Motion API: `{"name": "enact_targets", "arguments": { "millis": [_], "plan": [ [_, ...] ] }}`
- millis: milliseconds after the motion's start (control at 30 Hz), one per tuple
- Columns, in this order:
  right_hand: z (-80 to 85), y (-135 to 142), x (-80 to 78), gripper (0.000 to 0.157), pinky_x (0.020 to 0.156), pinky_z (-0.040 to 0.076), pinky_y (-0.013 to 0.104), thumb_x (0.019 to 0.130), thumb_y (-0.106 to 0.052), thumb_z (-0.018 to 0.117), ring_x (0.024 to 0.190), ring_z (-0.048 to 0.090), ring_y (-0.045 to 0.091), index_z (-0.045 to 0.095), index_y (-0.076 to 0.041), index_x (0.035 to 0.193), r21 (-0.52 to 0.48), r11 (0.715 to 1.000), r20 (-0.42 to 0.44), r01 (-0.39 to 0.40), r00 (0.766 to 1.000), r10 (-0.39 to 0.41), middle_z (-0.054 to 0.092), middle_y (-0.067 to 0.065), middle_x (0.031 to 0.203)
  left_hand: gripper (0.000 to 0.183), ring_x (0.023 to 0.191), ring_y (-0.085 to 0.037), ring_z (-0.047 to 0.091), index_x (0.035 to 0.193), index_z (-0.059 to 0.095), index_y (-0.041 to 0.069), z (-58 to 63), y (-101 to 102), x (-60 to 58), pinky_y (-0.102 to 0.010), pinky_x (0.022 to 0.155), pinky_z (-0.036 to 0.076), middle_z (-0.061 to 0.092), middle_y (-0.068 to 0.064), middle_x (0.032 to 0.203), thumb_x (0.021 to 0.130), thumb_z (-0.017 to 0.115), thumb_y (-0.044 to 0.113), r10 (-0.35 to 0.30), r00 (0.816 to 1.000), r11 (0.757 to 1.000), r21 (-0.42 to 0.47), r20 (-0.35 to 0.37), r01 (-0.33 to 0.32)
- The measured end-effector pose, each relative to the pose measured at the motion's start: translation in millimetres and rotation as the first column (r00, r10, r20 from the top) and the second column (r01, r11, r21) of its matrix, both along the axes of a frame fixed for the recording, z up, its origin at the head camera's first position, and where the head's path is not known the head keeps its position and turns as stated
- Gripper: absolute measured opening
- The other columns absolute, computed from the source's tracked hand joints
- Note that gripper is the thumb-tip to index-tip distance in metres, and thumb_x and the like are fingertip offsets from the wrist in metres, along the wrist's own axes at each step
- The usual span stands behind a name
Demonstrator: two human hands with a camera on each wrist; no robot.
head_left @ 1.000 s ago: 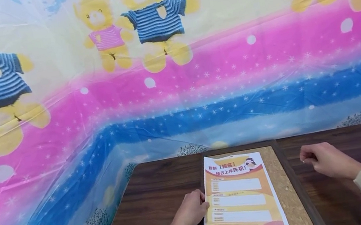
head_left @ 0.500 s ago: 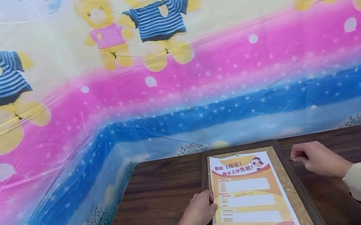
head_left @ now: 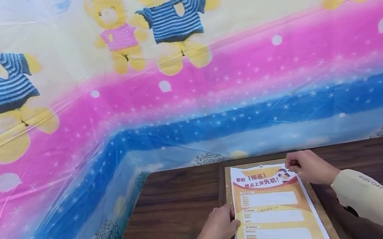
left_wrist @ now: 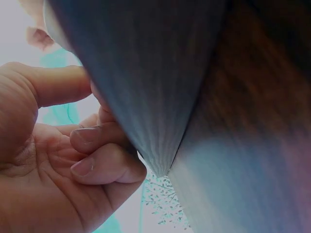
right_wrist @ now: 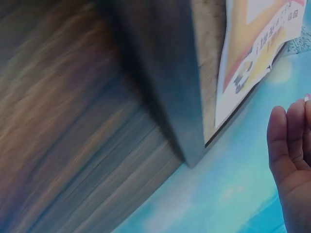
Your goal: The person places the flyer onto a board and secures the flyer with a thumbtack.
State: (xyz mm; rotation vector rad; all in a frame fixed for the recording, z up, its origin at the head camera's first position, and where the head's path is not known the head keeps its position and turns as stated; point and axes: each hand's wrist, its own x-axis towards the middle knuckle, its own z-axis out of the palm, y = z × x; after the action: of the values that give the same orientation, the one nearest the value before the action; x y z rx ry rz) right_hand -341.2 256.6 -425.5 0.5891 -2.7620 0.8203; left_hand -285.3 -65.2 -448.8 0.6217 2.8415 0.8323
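A printed orange, yellow and white poster (head_left: 274, 208) lies on a cork board (head_left: 321, 207) with a dark wooden frame (right_wrist: 170, 73). In the head view my left hand (head_left: 217, 227) pinches the poster's left edge about halfway down. The left wrist view shows two of its fingers curled toward the palm; the tips of the thumb and forefinger are hidden by the frame. My right hand (head_left: 310, 168) is at the poster's upper right corner, fingertips together. A small white pin-like piece (right_wrist: 307, 97) shows between them in the right wrist view, too little visible to name surely.
The board lies on a dark wood-grain table (head_left: 174, 203). Behind and to the left hangs a pink, blue and cream backdrop (head_left: 164, 131) printed with bears. Its foot meets the table's back edge. Part of the table is visible to the right of the board.
The poster has slid right on the board with my left hand, leaving a narrower cork strip on its right. My right hand has come left from above the table to the poster's upper right corner.
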Motion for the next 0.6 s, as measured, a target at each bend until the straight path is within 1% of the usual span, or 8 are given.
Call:
{"name": "enact_targets", "arguments": {
  "millis": [67, 133, 333, 600],
  "plan": [
    [-0.5, -5.6, -4.4, 0.016, 0.057, 0.041, 0.03, 0.089, 0.005, 0.058, 0.064, 0.047, 0.014, 0.061, -0.011, 0.084, -0.011, 1.0, 0.029, 0.012, 0.999, -0.012, 0.056, 0.003, 0.074, 0.021, 0.055, -0.015, 0.042, 0.076, 0.05, 0.013, -0.1, 0.3, -0.5, -0.029, 0.053, 0.035, 0.048, 0.004, 0.064, 0.086, 0.068, 0.016, 0.002, 1.0, 1.0, 0.002, 0.019, -0.002],
    [-0.6, -10.4, -8.3, 0.015, 0.058, 0.042, 0.03, 0.089, 0.004, 0.057, 0.064, 0.048, 0.015, 0.061, -0.01, 0.085, -0.024, 0.999, 0.059, 0.028, 0.998, -0.026, 0.057, 0.004, 0.076, 0.021, 0.056, -0.015, 0.043, 0.077, 0.05, 0.014, 0.0, 0.7, -0.6, -0.03, 0.054, 0.035, 0.048, 0.005, 0.066, 0.085, 0.07, 0.018, 0.007, 1.0, 1.0, -0.006, 0.022, -0.007],
    [-2.8, -22.7, -21.4, 0.014, 0.06, 0.042, 0.032, 0.088, 0.006, 0.056, 0.065, 0.05, 0.016, 0.061, -0.007, 0.085, -0.067, 0.997, 0.106, 0.041, 0.994, -0.034, 0.057, 0.006, 0.076, 0.021, 0.06, -0.015, 0.045, 0.078, 0.052, 0.013, -0.1, 1.5, -0.2, -0.032, 0.058, 0.038, 0.049, 0.006, 0.067, 0.083, 0.071, 0.019, 0.02, 1.0, 0.999, -0.039, -0.018, -0.021],
    [-10.8, -32.4, -41.7, 0.01, 0.063, 0.043, 0.033, 0.09, 0.001, 0.058, 0.071, 0.051, 0.018, 0.062, -0.007, 0.087, -0.08, 0.994, 0.19, 0.071, 0.98, -0.054, 0.058, 0.006, 0.08, 0.019, 0.063, -0.016, 0.046, 0.081, 0.054, 0.012, 1.2, 2.6, -0.9, -0.033, 0.061, 0.039, 0.05, 0.005, 0.07, 0.083, 0.071, 0.019, 0.022, 0.999, 0.999, -0.034, 0.026, -0.021]
  ]
}}
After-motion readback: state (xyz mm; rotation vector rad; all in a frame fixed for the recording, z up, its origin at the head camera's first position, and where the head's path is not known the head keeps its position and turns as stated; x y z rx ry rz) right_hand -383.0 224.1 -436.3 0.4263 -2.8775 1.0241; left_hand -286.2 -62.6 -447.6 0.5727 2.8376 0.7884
